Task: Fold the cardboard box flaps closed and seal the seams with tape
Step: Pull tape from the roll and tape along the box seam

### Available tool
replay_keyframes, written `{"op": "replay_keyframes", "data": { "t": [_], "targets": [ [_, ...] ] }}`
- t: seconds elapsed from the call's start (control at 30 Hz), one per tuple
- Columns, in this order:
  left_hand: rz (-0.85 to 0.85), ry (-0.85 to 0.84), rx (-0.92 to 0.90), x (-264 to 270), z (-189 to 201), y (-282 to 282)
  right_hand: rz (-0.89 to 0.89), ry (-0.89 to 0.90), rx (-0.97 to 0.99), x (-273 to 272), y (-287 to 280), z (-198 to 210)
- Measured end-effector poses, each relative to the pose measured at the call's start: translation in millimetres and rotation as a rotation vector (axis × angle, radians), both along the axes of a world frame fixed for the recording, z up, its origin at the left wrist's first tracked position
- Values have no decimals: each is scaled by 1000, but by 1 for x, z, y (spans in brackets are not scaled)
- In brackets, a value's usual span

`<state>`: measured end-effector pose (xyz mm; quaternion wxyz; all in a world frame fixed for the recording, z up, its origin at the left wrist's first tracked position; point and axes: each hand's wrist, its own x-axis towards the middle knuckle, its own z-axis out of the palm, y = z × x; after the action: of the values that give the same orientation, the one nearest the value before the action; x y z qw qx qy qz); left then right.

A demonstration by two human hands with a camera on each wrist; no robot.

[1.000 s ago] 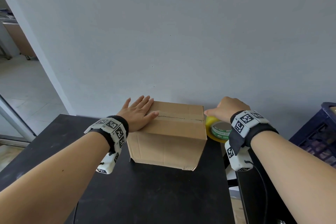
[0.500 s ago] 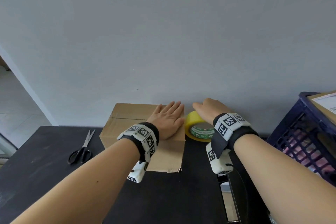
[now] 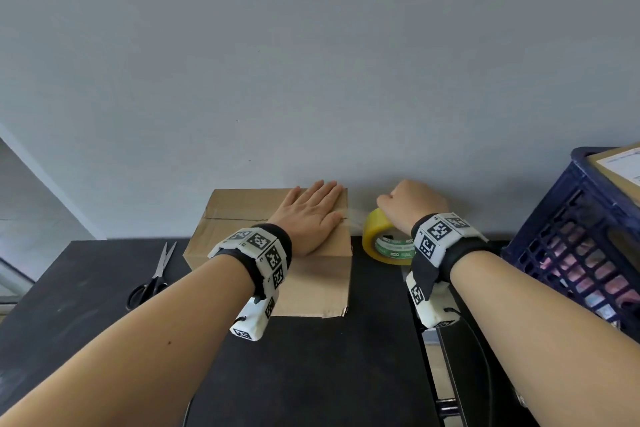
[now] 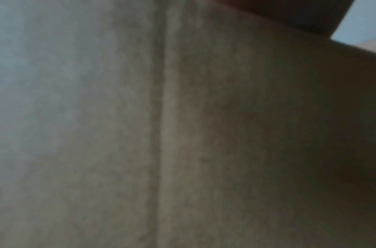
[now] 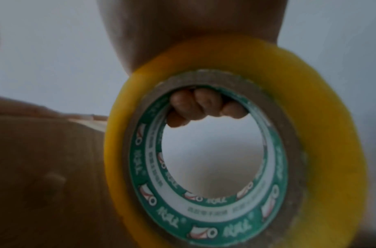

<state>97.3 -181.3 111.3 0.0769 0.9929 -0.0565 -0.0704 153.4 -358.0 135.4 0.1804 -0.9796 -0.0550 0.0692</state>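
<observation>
So the cardboard box (image 3: 277,253) is sat at the back edge of the black tabletop (image 3: 311,374), right up against the wall, with its top flaps already folded down and the middle seam (image 3: 235,219) running left to right. The left hand (image 3: 311,215) is laid flat on the right end of the lid, fingers straight and together, thumb right by the seam, so the flaps are being pinned shut. In the left wrist view only blurry cardboard and a crease can be made out.

The tape roll (image 3: 384,243) is held just off the box's right edge, above the tabletop. It's clamped by the right hand (image 3: 412,204), with the fingertips (image 5: 195,104) curled through the core, as seen in the right wrist view. A faint see-through strip seems to be stretched from the roll toward the box edge, though that can't be told for sure.

What could go wrong, as a guess: if the roll is pulled at an angle, the tape gets laid crooked and the seam is missed. If pressure from the flat hand is eased, the flaps could pop up and wrinkles get trapped. The strip could also fold back and stick to itself. Scissors (image 3: 154,276) are left near the tabletop's left edge, well apart from both hands, so cutting will need a reach.
</observation>
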Motion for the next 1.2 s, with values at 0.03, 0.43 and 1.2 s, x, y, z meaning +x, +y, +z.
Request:
{"op": "replay_keyframes", "data": {
  "t": [0.03,0.43,1.2],
  "targets": [
    [-2,1,1,0,0,0,-1,12,-10,-1,0,-4],
    [21,-8,-39,0,-2,-1,28,75,-108,-6,19,-36],
    [213,-11,-88,15,2,-39,-140,134,446,3,-14,-66]
  ]
}}
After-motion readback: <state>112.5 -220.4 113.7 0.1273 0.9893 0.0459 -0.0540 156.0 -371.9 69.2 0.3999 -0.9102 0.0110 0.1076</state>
